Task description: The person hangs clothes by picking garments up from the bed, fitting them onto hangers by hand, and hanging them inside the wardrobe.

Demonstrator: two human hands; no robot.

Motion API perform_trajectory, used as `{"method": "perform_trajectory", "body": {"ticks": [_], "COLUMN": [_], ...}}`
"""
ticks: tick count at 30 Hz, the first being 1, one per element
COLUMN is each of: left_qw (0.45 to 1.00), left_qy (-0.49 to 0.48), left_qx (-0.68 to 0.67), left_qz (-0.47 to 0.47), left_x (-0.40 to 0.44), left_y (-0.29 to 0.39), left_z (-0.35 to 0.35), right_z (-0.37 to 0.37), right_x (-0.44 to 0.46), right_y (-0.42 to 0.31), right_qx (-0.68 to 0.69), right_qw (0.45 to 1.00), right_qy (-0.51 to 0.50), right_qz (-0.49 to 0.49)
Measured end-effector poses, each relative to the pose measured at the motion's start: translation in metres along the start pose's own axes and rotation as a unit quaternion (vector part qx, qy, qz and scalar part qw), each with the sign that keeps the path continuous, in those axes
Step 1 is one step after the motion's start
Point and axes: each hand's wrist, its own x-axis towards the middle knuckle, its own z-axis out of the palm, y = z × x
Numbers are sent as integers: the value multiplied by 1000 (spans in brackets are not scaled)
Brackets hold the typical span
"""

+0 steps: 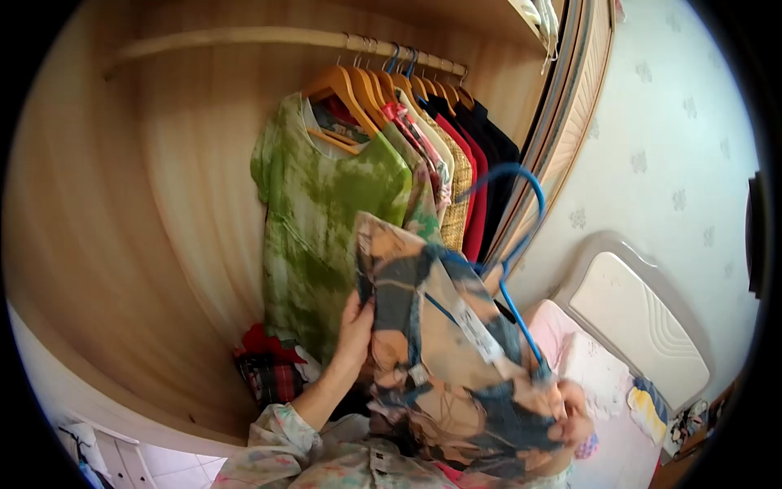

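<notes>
A patterned garment (448, 407) in dark blue and peach hangs on a blue hanger (541, 200) in front of me. The hanger's hook points up and is slightly blurred, and its right arm runs down into the garment's shoulder. My left hand (356, 330) grips the garment's left edge, thumb on the cloth. My right hand (573, 414) is closed on the cloth at the right shoulder, just below the hanger's end. A white label (477, 330) shows inside the neckline. Behind the garment, a green and white blouse (326, 220) hangs in the wardrobe.
A wooden rod (244, 36) carries several garments on wooden hangers (338, 85). Folded clothes (273, 371) lie at the wardrobe's bottom. The sliding door's edge (562, 122) stands at right. Beyond it is a bed with a pale headboard (643, 322) and a pillow (599, 375).
</notes>
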Motion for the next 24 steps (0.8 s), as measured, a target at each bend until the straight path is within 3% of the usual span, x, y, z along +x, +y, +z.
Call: {"method": "perform_trajectory", "body": {"ticks": [1, 2, 5, 7, 10, 11, 14, 15, 17, 18, 21, 24], "left_qw": [999, 998, 990, 969, 946, 961, 906, 858, 890, 878, 879, 854], "left_qy": [-23, 9, -19, -14, -23, -48, -91, -47, 34, 106, 134, 165], "left_qx": [4, 41, 133, 205, 236, 168, 343, 431, 385, 400, 374, 441], "left_qz": [46, 42, 33, 141, 219, 212, 231, 275, 244, 241, 264, 221], "left_x": [3, 2, 4, 8, 1, -4, 9, 9, 36, 49, 89, 87], "left_y": [12, 25, 30, 13, 33, 47, 51, 56, 41, 35, 42, 80], "left_z": [-2, -1, -29, -50, -37, -20, -5, 10, 5, -1, -19, -3], "right_z": [1, 1, 19, 47, 70, 69, 90, 101, 116, 117, 128, 129], "right_x": [17, 35, 85, 119, 174, 194, 244, 257, 276, 289, 329, 361], "right_y": [1, 3, 14, 8, 22, 27, 51, 57, 61, 67, 79, 90], "right_qx": [-31, -62, -22, -42, -8, -14, 44, 71, 45, 0, 46, 69], "right_qw": [999, 998, 999, 997, 999, 999, 995, 993, 993, 995, 992, 991], "right_qy": [-4, -8, 19, 59, 22, -17, -73, -84, -94, -97, -111, -100], "right_qz": [6, 12, 29, 38, 23, 28, 43, 43, 48, 21, 40, 49]}}
